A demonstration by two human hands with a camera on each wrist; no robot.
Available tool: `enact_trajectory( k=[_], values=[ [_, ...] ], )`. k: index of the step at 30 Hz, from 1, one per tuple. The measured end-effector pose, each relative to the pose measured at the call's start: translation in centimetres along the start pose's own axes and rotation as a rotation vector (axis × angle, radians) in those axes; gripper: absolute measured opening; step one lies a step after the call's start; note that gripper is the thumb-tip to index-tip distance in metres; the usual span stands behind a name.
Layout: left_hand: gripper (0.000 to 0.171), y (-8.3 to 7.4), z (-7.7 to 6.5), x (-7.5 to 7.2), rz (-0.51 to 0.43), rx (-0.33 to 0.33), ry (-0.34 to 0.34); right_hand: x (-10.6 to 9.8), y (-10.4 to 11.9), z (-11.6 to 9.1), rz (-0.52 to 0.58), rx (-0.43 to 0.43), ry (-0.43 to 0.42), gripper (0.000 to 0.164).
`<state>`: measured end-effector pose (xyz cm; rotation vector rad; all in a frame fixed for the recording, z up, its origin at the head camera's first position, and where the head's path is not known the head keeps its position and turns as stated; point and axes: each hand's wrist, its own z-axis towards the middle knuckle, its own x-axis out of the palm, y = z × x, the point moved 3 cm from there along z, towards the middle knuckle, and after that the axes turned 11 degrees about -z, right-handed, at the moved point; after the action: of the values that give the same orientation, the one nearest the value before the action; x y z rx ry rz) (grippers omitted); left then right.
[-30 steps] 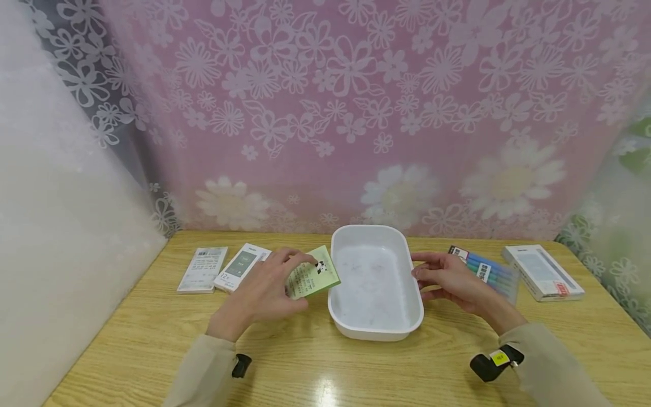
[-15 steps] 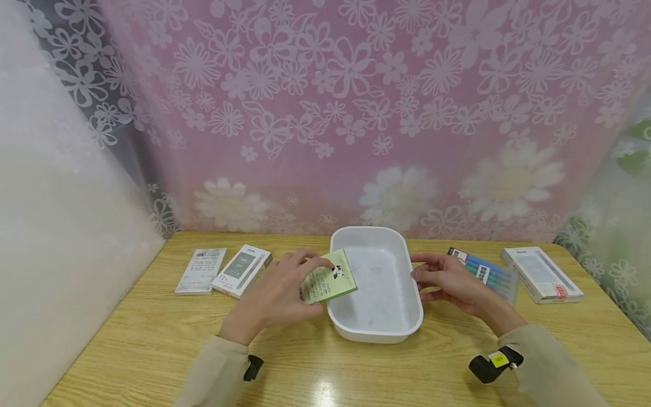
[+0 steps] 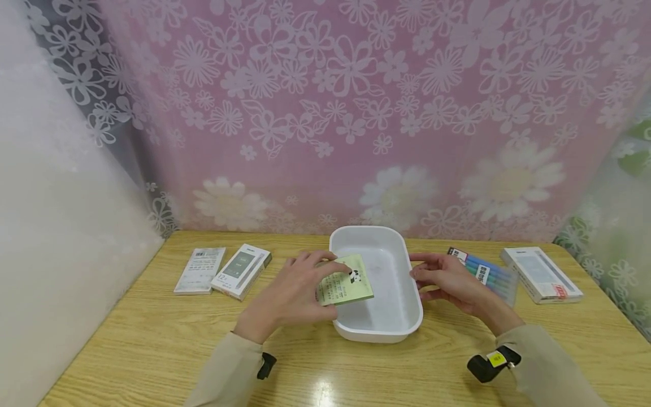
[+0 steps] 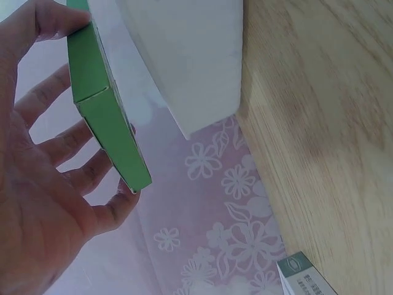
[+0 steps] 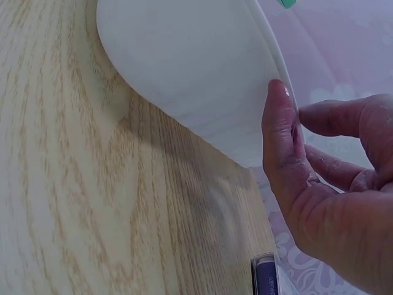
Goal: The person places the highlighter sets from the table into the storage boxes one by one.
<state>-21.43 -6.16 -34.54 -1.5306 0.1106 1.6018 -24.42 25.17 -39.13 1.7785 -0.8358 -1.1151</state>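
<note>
My left hand [image 3: 300,294] grips a thin green box [image 3: 346,282] with a panda picture and small printed text. In the head view the box is tilted over the left rim of a white plastic tub [image 3: 378,333]. The left wrist view shows the box's green side [image 4: 113,132] between thumb and fingers, apart from the tub wall [image 4: 196,61]. With fingers mostly extended, my right hand [image 3: 452,282] touches the tub's right side. In the right wrist view those fingertips [image 5: 279,98] lie against the outer wall near the rim.
Two flat packages, a white printed one [image 3: 200,271] and a white box with a dark panel [image 3: 241,271], lie at left. Behind the right hand is a clear pack of coloured pens [image 3: 488,271]. Farther right lies another white box [image 3: 541,274]. A floral curtain [image 3: 325,141] backs the table.
My left hand has carried the green box rightward, from beside the tub to over its left part. The right hand has stayed at the tub's right side.
</note>
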Motion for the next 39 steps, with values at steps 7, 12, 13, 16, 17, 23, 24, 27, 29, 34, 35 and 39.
enact_trajectory(
  k=[7, 12, 13, 16, 17, 23, 24, 27, 29, 34, 35, 39],
  values=[
    [0.059, -0.7, 0.9, 0.6, 0.019, 0.011, 0.045, 0.0, -0.1, 0.0, 0.001, 0.008, -0.008, 0.064],
    [0.058, -1.2, 1.4, 0.8, 0.029, 0.022, 0.055, 0.0, -0.1, 0.1, -0.004, 0.011, -0.014, 0.064],
    [0.058, -1.2, 1.5, 0.8, 0.031, 0.022, 0.058, 0.0, -0.2, 0.1, -0.003, 0.015, -0.015, 0.064],
    [0.057, -1.4, 1.8, 1.2, 0.044, 0.016, 0.078, 0.1, -0.2, 0.1, -0.004, 0.021, -0.017, 0.064],
    [0.057, -1.4, 1.9, 1.3, 0.048, 0.012, 0.086, 0.1, -0.2, 0.1, -0.003, 0.021, -0.017, 0.064],
    [0.056, -1.8, 2.6, 2.0, 0.06, -0.006, 0.119, 0.2, -0.1, 0.1, 0.001, 0.024, -0.015, 0.065],
    [0.056, -1.9, 2.7, 2.0, 0.06, -0.005, 0.123, 0.2, -0.1, 0.1, 0.0, 0.025, -0.015, 0.065],
    [0.055, -2.0, 3.2, 2.2, 0.065, 0.006, 0.136, 0.2, 0.0, 0.1, -0.003, 0.025, -0.015, 0.064],
    [0.056, -2.1, 3.6, 2.4, 0.073, 0.013, 0.146, 0.1, 0.1, 0.1, -0.008, 0.024, -0.017, 0.063],
    [0.058, -2.3, 4.5, 3.0, 0.088, 0.003, 0.185, 0.1, 0.0, 0.1, -0.01, 0.027, -0.023, 0.063],
    [0.058, -2.4, 4.6, 3.0, 0.088, -0.001, 0.193, 0.1, 0.0, 0.1, -0.01, 0.028, -0.025, 0.063],
    [0.058, -2.4, 5.1, 3.4, 0.091, -0.023, 0.222, 0.1, 0.1, 0.0, -0.008, 0.026, -0.024, 0.064]
  ],
)
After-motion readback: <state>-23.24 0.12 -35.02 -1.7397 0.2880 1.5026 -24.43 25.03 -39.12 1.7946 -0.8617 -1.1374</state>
